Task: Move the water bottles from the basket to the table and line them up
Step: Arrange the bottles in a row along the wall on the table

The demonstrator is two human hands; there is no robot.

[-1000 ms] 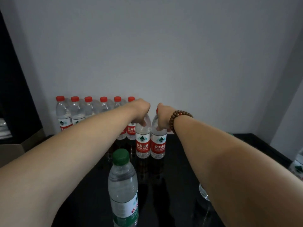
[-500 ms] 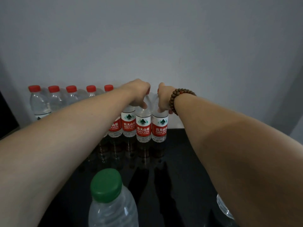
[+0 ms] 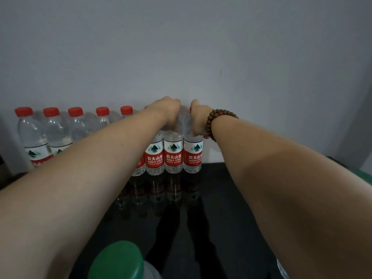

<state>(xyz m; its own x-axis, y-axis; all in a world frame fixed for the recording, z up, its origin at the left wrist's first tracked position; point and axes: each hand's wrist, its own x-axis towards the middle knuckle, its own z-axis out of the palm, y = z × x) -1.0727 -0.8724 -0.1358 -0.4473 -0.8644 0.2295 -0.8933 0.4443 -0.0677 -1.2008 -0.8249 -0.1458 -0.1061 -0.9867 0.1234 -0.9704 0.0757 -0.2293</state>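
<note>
A row of red-capped water bottles point(image 3: 52, 133) with red labels stands against the wall at the back of the black table point(image 3: 217, 198). My left hand point(image 3: 168, 111) grips the neck of the second bottle from the right end point(image 3: 173, 156). My right hand point(image 3: 198, 119), with a bead bracelet on its wrist, grips the neck of the rightmost bottle point(image 3: 192, 158). Both bottles stand upright on the table, side by side, in line with the row. Their caps are hidden by my hands. The basket is out of view.
A bottle with a green cap point(image 3: 118, 260) stands close to me at the bottom edge. Part of another bottle point(image 3: 281, 268) shows at the bottom right under my forearm. The grey wall point(image 3: 181, 47) runs right behind the row.
Both hands have pushed their two bottles back from the table's middle into the row by the wall. The view has moved closer and tilted up.
</note>
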